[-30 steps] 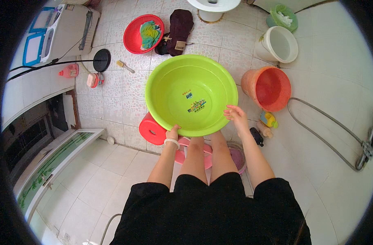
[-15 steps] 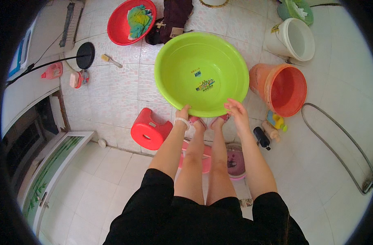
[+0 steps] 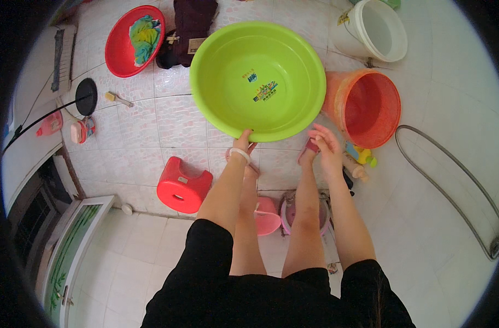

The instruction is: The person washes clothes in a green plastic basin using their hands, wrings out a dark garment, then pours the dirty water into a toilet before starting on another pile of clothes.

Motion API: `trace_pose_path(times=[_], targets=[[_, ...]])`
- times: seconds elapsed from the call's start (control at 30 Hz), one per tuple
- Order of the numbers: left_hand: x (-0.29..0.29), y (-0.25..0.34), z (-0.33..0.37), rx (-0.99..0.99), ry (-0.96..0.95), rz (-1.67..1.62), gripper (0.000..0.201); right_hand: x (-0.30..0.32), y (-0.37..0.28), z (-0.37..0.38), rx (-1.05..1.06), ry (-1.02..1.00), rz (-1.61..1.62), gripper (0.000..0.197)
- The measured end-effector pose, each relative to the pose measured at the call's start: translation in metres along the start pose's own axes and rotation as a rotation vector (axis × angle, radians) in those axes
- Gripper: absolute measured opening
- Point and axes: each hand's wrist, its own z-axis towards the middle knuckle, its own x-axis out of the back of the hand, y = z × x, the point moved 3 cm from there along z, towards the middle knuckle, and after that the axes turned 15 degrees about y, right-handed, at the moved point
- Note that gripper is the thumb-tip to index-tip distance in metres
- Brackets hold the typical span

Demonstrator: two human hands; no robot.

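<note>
A large lime-green basin (image 3: pixel 282 74), with small printed pictures on its bottom, lies open side up before me. My left hand (image 3: pixel 244 143), a pale bangle at its wrist, has its fingers hooked over the near rim, thumb on top. To the right, just off the basin's edge, my right hand (image 3: pixel 327 144) hangs with its fingers apart and nothing in them. It is nearest to the basin and an orange bucket (image 3: pixel 337 98). Whether the basin's far side rests on the floor I cannot tell.
Behind the basin are a red basin (image 3: pixel 115 46) holding a green-yellow cloth (image 3: pixel 144 38), dark clothing (image 3: pixel 192 27) and a white bucket (image 3: pixel 348 38). A red stool (image 3: pixel 178 188) stands left of my legs. A brush (image 3: pixel 118 99) lies farther left; a hose (image 3: pixel 451 158) loops at right.
The view has shifted, so floor things sit farther left. My right hand has come away from the basin's rim, and my feet stand wider apart. The left hand keeps its grip.
</note>
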Motion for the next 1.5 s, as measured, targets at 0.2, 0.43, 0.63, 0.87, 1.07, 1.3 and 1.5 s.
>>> trace_pose_path(times=[0.2, 0.43, 0.63, 0.87, 1.07, 1.3, 1.5], targets=[[-0.011, -0.028, -0.019, 0.000, 0.047, -0.060, 0.033, 0.051, -0.019, 0.023, 0.077, 0.107, -0.069, 0.028], [0.001, -0.031, 0.012, 0.221, 0.090, -0.410, 0.028, 0.120, -0.027, 0.047, 0.107, 0.116, -0.174, 0.034], [-0.015, -0.008, -0.030, 0.132, 0.289, -0.252, 0.041, 0.148, -0.050, 0.057, -0.021, 0.117, -0.042, 0.037], [-0.118, -0.011, -0.140, -0.193, -0.187, 0.038, 0.061, 0.153, -0.077, 0.062, -0.056, 0.107, 0.042, 0.038], [-0.172, -0.054, -0.188, -0.411, -0.131, 0.241, 0.069, 0.169, -0.116, 0.087, 0.062, 0.209, 0.008, 0.035], [-0.185, -0.084, -0.217, -0.422, -0.149, 0.305, 0.051, 0.259, -0.107, 0.109, 0.292, 0.454, -0.396, 0.036], [-0.177, -0.091, -0.205, -0.459, -0.127, 0.336, 0.037, 0.268, -0.100, 0.105, 0.204, 0.436, -0.227, 0.043]])
